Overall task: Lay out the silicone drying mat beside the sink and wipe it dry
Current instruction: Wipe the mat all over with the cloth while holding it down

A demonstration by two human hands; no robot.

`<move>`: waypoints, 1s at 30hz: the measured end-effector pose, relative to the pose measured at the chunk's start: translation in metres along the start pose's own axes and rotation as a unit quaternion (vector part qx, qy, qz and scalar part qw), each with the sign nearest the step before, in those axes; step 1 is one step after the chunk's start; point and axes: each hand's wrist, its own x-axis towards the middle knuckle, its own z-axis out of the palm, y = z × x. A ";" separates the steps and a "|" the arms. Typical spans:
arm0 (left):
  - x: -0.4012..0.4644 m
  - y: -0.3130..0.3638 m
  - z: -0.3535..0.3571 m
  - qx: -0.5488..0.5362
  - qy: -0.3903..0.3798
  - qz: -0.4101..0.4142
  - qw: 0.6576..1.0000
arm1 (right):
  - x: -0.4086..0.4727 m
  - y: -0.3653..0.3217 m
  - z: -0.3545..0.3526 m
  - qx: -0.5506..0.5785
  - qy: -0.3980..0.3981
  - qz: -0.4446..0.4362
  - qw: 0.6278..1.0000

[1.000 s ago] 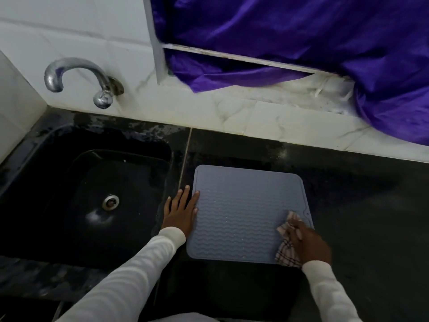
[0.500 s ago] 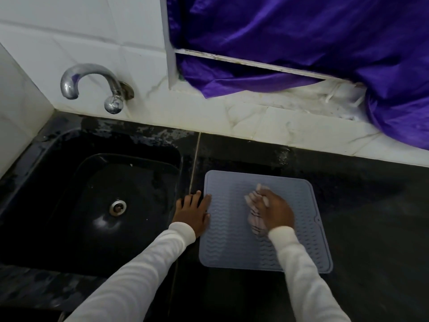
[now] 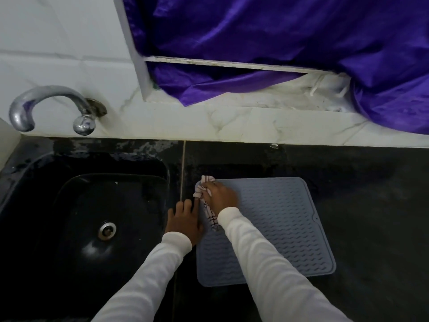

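Mat [image 3: 274, 224] unmarked, right hand [image 3: 220, 196] — cloth [image 3: 204, 194] in grip

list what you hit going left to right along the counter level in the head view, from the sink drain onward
drain → left hand → checked cloth → right hand → bare right part of the grey mat → black counter

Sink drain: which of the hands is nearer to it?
Left. The left hand lies flat at the mat's sink-side edge, closest to the drain. The right hand holds the cloth on the mat's far-left corner, farther away.
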 end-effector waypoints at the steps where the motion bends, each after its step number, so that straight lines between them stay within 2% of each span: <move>1: 0.000 0.001 0.001 -0.001 0.005 -0.005 1.000 | 0.002 0.003 -0.004 -0.010 -0.005 -0.006 1.000; 7: -0.001 0.011 -0.001 0.004 0.000 -0.028 1.000 | 0.005 0.052 -0.033 -0.017 -0.016 0.032 0.999; 20: -0.003 0.032 -0.004 0.010 -0.003 -0.090 0.996 | -0.019 0.227 -0.101 0.015 0.066 0.190 0.979; 30: -0.004 0.035 0.000 0.003 0.018 -0.115 0.993 | -0.030 0.260 -0.116 0.062 0.103 0.259 0.958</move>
